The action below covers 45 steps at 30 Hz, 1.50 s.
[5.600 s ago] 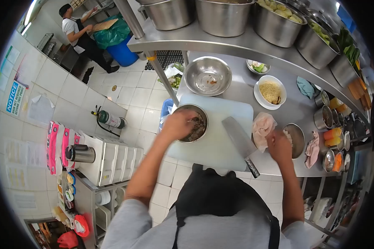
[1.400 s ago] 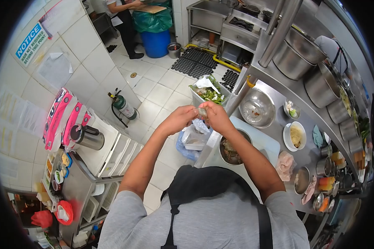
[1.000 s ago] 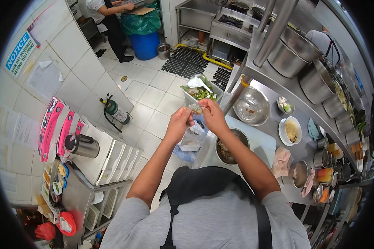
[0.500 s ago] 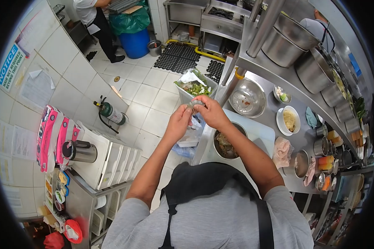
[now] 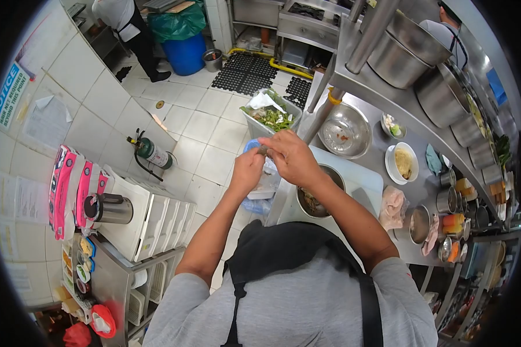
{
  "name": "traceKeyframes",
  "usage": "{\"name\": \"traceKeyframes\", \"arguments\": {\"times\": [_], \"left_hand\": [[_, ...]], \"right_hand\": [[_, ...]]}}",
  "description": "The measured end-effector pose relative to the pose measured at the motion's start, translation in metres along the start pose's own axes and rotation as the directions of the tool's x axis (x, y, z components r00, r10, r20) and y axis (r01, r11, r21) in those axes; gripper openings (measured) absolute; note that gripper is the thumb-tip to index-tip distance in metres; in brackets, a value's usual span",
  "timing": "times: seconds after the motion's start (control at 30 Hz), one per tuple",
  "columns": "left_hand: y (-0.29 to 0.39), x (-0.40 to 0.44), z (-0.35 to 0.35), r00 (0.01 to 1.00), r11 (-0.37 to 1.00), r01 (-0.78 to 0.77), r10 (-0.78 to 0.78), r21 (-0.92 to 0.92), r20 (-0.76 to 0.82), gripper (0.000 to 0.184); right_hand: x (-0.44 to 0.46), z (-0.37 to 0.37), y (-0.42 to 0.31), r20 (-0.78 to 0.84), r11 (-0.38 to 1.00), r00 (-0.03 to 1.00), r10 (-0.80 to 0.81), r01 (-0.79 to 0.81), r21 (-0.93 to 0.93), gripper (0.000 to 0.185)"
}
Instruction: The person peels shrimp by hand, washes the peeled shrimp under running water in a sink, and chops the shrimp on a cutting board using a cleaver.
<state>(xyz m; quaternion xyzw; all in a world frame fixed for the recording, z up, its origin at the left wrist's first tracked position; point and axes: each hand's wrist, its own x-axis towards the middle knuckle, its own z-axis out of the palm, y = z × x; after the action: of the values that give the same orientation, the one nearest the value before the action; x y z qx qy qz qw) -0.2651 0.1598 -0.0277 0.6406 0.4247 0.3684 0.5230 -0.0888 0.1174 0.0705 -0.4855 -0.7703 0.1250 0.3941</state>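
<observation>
In front of my chest, my left hand and my right hand meet, fingers pinched together on a small greyish shrimp. Most of the shrimp is hidden by the fingers. Beneath my right forearm a steel bowl holds more greyish-brown pieces that look like shrimp; the arm covers part of it. That bowl rests on a white cutting board. Just beyond my hands stands a grey plastic bin with leafy green scraps and white paper. A clear plastic tub sits below my hands.
On the steel counter to the right are a large steel bowl, a white bowl of noodle-like food and a pink cloth. Pots line the shelf above. A white drawer unit stands left. A co-worker is at the back.
The shrimp showed more between my fingertips before; now my right hand has turned over it and hides most of it. The co-worker at the back left has shifted slightly left.
</observation>
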Motion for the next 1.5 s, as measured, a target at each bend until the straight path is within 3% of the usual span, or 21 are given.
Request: {"name": "traceKeyframes", "arguments": {"times": [0.1,0.2,0.3,0.4,0.47,0.53,0.57,0.63,0.7,0.77,0.8,0.9,0.93,0.97,1.03,1.1,1.13,1.23,1.33,1.4,1.5], "left_hand": [[0.012,-0.006,-0.003,0.996,0.974,0.089,-0.082,-0.208,0.040,0.023],[0.008,-0.008,-0.009,0.979,0.945,0.202,-0.187,-0.259,0.078,0.024],[-0.017,-0.002,-0.008,0.954,0.914,0.299,-0.295,-0.273,0.059,0.026],[-0.044,-0.003,-0.008,0.911,0.881,0.405,-0.412,-0.244,0.020,0.030],[-0.074,-0.005,-0.015,0.875,0.867,0.480,-0.484,-0.130,0.001,0.035],[-0.090,-0.002,-0.011,0.942,0.935,0.334,-0.334,0.122,-0.021,0.031],[-0.098,0.001,-0.008,0.967,0.937,0.249,-0.253,0.245,-0.016,0.034],[-0.112,0.016,0.006,0.969,0.942,0.233,-0.245,0.243,0.018,0.045],[-0.120,0.027,0.017,0.981,0.928,0.178,-0.193,0.328,0.015,0.059],[-0.117,0.035,0.023,0.997,0.865,0.071,-0.080,0.497,-0.004,0.067],[-0.109,0.036,0.026,0.995,0.902,0.087,-0.098,0.422,0.003,0.068],[-0.072,0.020,0.035,1.000,0.977,0.021,-0.026,0.212,0.018,0.062],[-0.057,0.015,0.035,0.997,0.980,0.059,-0.068,0.188,0.041,0.058],[-0.041,0.008,0.036,0.991,0.981,0.101,-0.113,0.168,0.065,0.053],[-0.036,-0.003,0.043,0.982,0.990,0.129,-0.135,0.053,0.130,0.043],[-0.050,-0.011,0.055,0.977,0.984,0.106,-0.076,-0.141,0.201,0.033],[-0.045,-0.016,0.060,0.981,0.988,0.095,-0.072,-0.119,0.181,0.024],[-0.006,-0.036,0.057,0.976,0.995,0.103,-0.100,-0.007,0.194,0.021],[0.000,-0.049,0.063,0.953,0.993,0.114,-0.117,0.028,0.280,0.023],[0.030,-0.056,0.066,0.937,0.990,0.084,-0.117,0.111,0.330,0.026],[0.022,-0.056,0.072,0.988,0.997,-0.021,0.032,-0.072,0.151,0.028]], "right_hand": [[-0.005,0.004,0.006,-0.004,0.827,0.884,0.468,-0.436,0.356,0.030],[-0.016,0.017,0.003,-0.035,0.807,0.863,0.504,-0.455,0.376,0.033],[-0.027,0.030,0.010,-0.185,0.995,0.979,0.081,-0.089,-0.035,0.034],[-0.030,0.022,0.019,-0.322,0.984,0.947,-0.018,-0.040,-0.172,0.031],[-0.024,0.006,0.010,-0.343,0.991,0.936,0.081,-0.111,-0.071,0.032],[-0.032,0.001,0.006,-0.349,0.959,0.894,0.282,-0.263,0.101,0.029],[-0.035,-0.006,0.004,-0.283,0.877,0.834,0.474,-0.418,0.238,0.028],[-0.044,-0.029,-0.002,-0.075,0.583,0.624,0.778,-0.673,0.455,0.027],[-0.065,-0.037,0.026,-0.016,0.237,0.472,0.881,-0.415,0.879,0.019],[-0.082,-0.065,0.035,0.169,-0.147,0.299,0.939,-0.094,0.985,0.014],[-0.095,-0.075,0.045,0.248,-0.245,0.320,0.915,-0.049,0.968,0.010],[-0.145,-0.074,0.080,0.251,-0.019,0.424,0.870,-0.480,0.877,0.015],[-0.144,-0.068,0.073,0.253,0.089,0.345,0.904,-0.729,0.679,0.022],[-0.144,-0.060,0.062,0.178,0.335,0.437,0.882,-0.845,0.416,0.024],[-0.141,-0.045,0.042,0.140,0.649,0.636,0.758,-0.718,-0.252,0.029],[-0.150,-0.019,0.036,0.117,0.672,0.704,0.701,-0.598,-0.436,0.033],[-0.153,-0.012,0.032,0.113,0.668,0.735,0.669,-0.528,-0.524,0.035],[-0.149,-0.010,0.030,0.076,0.621,0.669,0.740,-0.634,-0.461,0.036],[-0.133,-0.030,0.019,0.187,0.480,0.450,0.873,-0.859,-0.177,0.034],[-0.132,-0.023,0.010,0.104,0.623,0.615,0.782,-0.778,-0.080,0.033],[-0.111,-0.020,-0.009,0.083,0.790,0.789,0.609,-0.613,0.025,0.030]]}}
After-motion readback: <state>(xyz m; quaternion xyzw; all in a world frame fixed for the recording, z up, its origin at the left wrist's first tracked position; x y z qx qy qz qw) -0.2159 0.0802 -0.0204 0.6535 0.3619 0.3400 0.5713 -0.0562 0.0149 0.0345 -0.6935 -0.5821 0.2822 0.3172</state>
